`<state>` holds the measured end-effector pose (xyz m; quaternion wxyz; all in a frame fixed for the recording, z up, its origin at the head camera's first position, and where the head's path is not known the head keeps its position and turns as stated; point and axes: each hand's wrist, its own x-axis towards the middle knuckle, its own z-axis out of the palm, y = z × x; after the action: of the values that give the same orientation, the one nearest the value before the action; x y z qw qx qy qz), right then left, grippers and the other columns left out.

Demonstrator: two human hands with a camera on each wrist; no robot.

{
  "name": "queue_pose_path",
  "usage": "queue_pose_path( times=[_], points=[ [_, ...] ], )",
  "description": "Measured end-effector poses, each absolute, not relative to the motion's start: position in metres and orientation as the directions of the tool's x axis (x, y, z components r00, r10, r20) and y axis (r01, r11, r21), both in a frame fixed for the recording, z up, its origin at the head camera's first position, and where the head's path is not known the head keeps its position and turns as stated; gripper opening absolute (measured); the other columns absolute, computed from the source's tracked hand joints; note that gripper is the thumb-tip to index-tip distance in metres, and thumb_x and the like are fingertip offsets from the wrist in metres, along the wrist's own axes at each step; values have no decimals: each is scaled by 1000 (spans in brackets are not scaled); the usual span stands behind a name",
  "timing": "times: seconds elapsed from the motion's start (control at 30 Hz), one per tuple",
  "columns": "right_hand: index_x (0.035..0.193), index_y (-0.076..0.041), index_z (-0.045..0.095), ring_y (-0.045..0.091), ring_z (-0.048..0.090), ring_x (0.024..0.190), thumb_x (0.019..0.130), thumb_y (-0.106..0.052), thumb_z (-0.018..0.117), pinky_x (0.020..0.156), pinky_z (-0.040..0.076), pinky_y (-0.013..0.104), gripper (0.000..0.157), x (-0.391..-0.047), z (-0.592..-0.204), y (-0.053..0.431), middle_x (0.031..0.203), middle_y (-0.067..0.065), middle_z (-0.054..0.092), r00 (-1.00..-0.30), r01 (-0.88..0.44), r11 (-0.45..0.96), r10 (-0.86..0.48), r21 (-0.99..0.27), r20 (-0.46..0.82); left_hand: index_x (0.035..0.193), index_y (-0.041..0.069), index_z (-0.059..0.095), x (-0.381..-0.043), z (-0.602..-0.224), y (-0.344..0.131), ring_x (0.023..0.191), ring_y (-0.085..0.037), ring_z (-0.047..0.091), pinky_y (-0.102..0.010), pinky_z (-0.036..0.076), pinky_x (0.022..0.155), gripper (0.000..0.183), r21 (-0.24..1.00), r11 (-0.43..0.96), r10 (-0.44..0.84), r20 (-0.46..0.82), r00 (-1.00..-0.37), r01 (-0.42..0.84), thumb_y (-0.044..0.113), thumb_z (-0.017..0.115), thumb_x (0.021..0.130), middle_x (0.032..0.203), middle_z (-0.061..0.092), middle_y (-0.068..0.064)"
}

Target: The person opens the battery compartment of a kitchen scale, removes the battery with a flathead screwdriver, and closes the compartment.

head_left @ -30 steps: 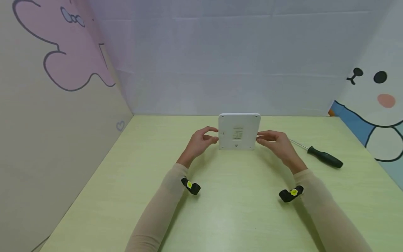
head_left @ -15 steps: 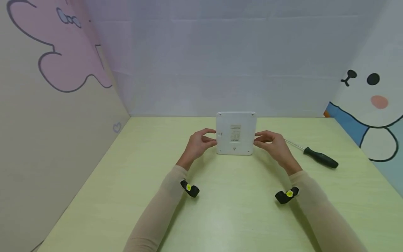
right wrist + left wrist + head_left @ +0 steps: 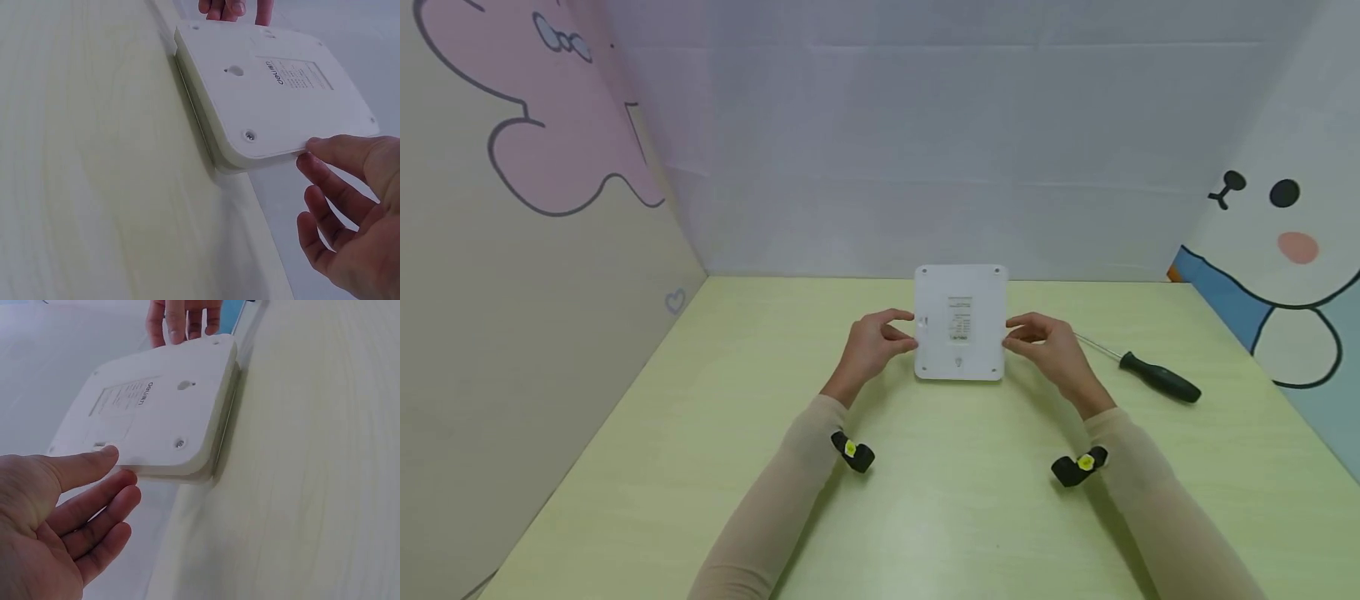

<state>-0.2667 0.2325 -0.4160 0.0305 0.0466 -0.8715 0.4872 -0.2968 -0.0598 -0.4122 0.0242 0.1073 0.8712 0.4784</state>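
Observation:
A flat white device [image 3: 959, 354] with rounded corners stands on edge, its back turned to the head camera. That back bears a printed label reading "deli" [image 3: 295, 74], a keyhole slot [image 3: 235, 70] and small screws at the corners [image 3: 250, 135]. My left hand [image 3: 874, 346] pinches the left edge, thumb on the back and index finger behind; its other fingers are loosely curled below. At the opposite edge my right hand [image 3: 1051, 350] pinches it the same way. In both wrist views the lower edge is close over the table. The front face is hidden.
A screwdriver [image 3: 1161, 377] with a dark green handle lies on the pale wooden table [image 3: 955, 500], its shaft pointing toward my right hand. A white sheet [image 3: 865, 150] closes off the back, and walls with cartoon drawings stand at both sides.
The device has tilted, its lower edge coming toward me and its back turning further up to the head camera. Both hands keep their pinch. The head view has shifted slightly.

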Motion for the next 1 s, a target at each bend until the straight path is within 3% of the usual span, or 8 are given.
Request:
queue_pose_path(
  times=[0.27, 0.57, 1.0],
  points=[
    [125, 0, 64, 4, 60, 88, 93, -20, 68, 81, 49, 25, 38, -265, -418, 237, 98, 1, 69, -994, -61, 448, -106, -892, 15, 122, 18, 69, -297, -416, -59, 82, -13, 70, -26, 48, 65, 42, 819, 559, 215, 12, -977, 133, 20, 81, 81, 87, 76, 0],
    [122, 3, 65, 15, 60, 89, 92, -21, 68, 72, 51, 28, 38, -263, -422, 236, 103, 3, 71, -988, 18, 470, -129, -882, -89, 118, 17, 72, -298, -422, -62, 79, -14, 68, -27, 47, 67, 39, 823, 567, 237, -114, -965, 42, 22, 81, 80, 89, 75, -2],
    [119, 5, 63, 16, 55, 83, 92, -18, 66, 68, 47, 27, 36, -260, -423, 235, 95, 3, 66, -973, 66, 517, -155, -853, -170, 113, 10, 72, -297, -429, -66, 75, -12, 68, -26, 52, 67, 34, 874, 485, 320, -203, -925, -24, 20, 80, 82, 88, 75, -4]
  ],
)
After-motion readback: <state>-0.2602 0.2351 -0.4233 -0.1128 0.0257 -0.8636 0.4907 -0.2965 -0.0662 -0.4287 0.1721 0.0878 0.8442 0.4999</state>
